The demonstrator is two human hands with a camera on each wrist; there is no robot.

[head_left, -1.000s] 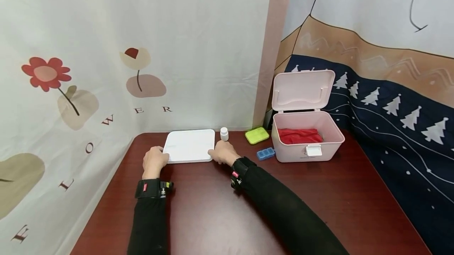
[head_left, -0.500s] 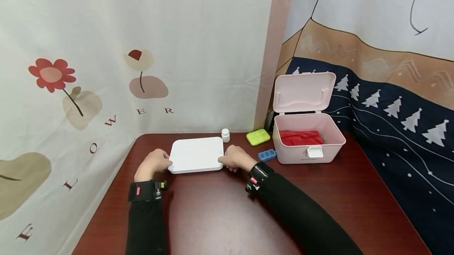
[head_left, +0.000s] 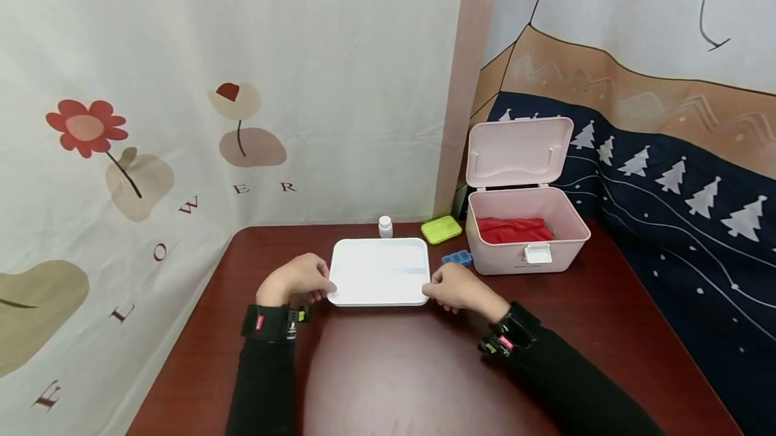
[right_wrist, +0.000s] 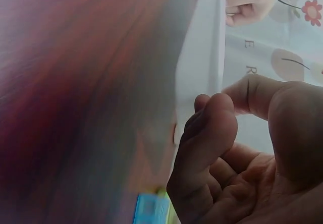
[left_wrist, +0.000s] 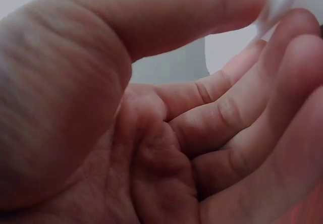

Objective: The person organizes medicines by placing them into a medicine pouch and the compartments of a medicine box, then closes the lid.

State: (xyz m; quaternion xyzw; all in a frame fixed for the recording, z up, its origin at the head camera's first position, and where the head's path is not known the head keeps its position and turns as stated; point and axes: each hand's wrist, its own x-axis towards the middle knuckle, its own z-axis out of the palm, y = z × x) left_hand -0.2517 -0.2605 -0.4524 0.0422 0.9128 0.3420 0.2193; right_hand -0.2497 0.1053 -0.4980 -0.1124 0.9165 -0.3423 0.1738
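A white rectangular tray [head_left: 380,271] with rounded corners lies between my two hands, over the middle of the table. My left hand [head_left: 298,279] pinches its near left corner, thumb on top and fingers beneath. At the near right corner my right hand [head_left: 461,288] pinches it the same way. The left wrist view shows the thumb [left_wrist: 202,12] against the white edge, the other fingers loosely bent. In the right wrist view the tray [right_wrist: 202,47] is seen from its side and underside, apparently raised off the table.
Behind the tray stands a small white bottle [head_left: 385,228]. A green case [head_left: 441,229] and a blue compartment box [head_left: 459,258] lie to the right. Beside them an open pink box [head_left: 515,264] holds red cloth [head_left: 515,230]. Printed curtains hang behind the table [head_left: 388,368].
Both hands have carried the tray rightward and nearer to me. It now covers part of the blue box's surroundings and the bottle's base. The pink box and green case stay put.
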